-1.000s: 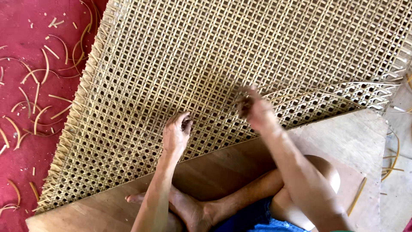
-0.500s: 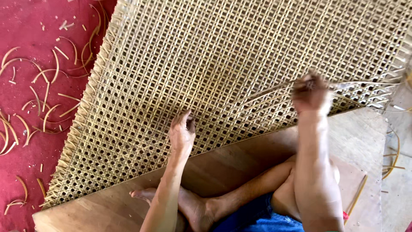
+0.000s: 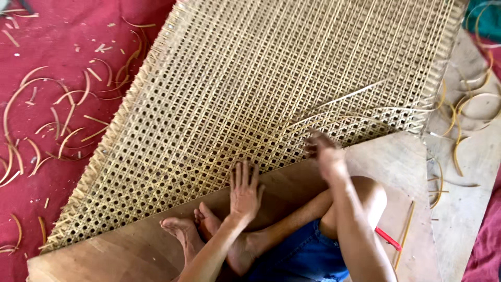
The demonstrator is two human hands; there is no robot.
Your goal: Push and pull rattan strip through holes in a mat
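Where cane strands [image 3: 360, 112] bow, right hand [image 3: 323, 151]

I see a red cloth [image 3: 62, 47] at left, littered with curved cane offcuts [image 3: 47, 120]. A wooden board [image 3: 396, 162] lies underneath (pale, scuffed). More cane loops [image 3: 469, 104] sit at right; a red-handled tool [image 3: 387, 237] lies beside a thin stick [image 3: 404, 235].

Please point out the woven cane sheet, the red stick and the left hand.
Pale woven cane sheet [image 3: 250, 94]: head view, open lattice middle.
Thin red stick [image 3: 389, 238]: head view, mid-length.
Left hand [image 3: 244, 190]: head view, back of hand.
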